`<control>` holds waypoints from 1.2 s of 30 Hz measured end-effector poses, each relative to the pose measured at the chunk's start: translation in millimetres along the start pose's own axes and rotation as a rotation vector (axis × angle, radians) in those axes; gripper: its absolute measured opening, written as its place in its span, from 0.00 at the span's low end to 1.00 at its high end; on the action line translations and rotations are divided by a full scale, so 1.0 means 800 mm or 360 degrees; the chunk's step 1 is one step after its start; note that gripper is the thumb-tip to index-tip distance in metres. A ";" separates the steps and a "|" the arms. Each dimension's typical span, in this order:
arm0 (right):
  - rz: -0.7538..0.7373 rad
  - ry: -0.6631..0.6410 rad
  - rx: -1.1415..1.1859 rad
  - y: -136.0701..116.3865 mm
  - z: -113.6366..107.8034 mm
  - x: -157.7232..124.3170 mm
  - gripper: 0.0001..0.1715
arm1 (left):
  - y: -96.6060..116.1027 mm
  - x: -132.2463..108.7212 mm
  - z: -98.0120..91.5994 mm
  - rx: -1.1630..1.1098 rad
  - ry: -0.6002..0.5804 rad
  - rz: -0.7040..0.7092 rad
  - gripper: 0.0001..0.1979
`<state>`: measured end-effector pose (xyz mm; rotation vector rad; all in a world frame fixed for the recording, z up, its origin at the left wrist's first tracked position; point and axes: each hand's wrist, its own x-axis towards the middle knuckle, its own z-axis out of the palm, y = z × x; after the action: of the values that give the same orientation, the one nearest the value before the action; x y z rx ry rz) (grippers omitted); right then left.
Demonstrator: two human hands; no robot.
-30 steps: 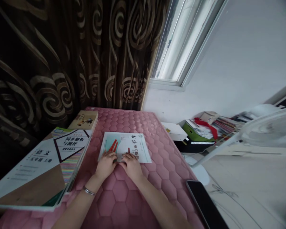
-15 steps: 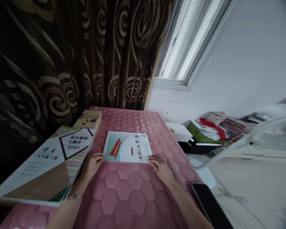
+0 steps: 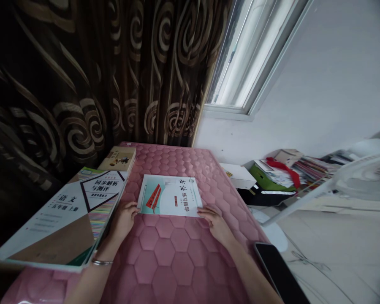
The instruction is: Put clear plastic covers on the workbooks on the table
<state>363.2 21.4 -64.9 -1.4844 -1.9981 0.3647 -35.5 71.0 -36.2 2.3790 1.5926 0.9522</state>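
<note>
Thin workbook (image 3: 169, 195) sits mid pink quilted mat (image 3: 164, 261), at 12 o'clock from the wrists. L hand (image 3: 123, 219) and R hand (image 3: 215, 225) well apart, open, no clamp, prob. just touching its bottom corners. Light, floppy; best lifted by the edges.

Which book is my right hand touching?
Your right hand touches the calligraphy workbook at its near corner; the Chinese textbook lies farther off, to the left.

Pink quilted mat (image 3: 164, 261) with calligraphy workbook (image 3: 169, 195)

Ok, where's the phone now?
Head view, lower right: the black smartphone lies along the right edge of the pink quilted mat, beside the right forearm.
</note>
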 end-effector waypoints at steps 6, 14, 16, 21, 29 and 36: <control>0.0001 0.0007 -0.0276 -0.082 0.025 0.019 0.20 | 0.079 0.008 0.017 0.0153 -0.0238 0.0111 0.09; -0.0093 -0.0038 -0.0394 -0.156 0.083 0.067 0.11 | 0.111 0.021 0.045 0.0196 -0.0373 0.0160 0.13; -0.0110 -0.0017 -0.0394 -0.150 0.084 0.069 0.08 | 0.103 0.020 0.040 0.0192 -0.0341 0.0174 0.12; -0.0134 0.0037 -0.0327 -0.114 0.064 0.053 0.05 | 0.069 0.013 0.020 0.0205 -0.0190 0.0083 0.08; 0.0016 -0.0014 -0.0108 -0.021 -0.003 0.010 0.18 | -0.008 0.003 -0.003 -0.0077 -0.0100 0.0065 0.11; 0.0195 -0.0086 0.0166 -0.009 -0.013 0.010 0.24 | -0.013 0.005 0.005 -0.0166 -0.0058 0.0007 0.13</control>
<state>362.7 25.0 -50.6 -1.5495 -1.9042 0.5575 -40.4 80.2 -42.4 2.3169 1.4877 0.9626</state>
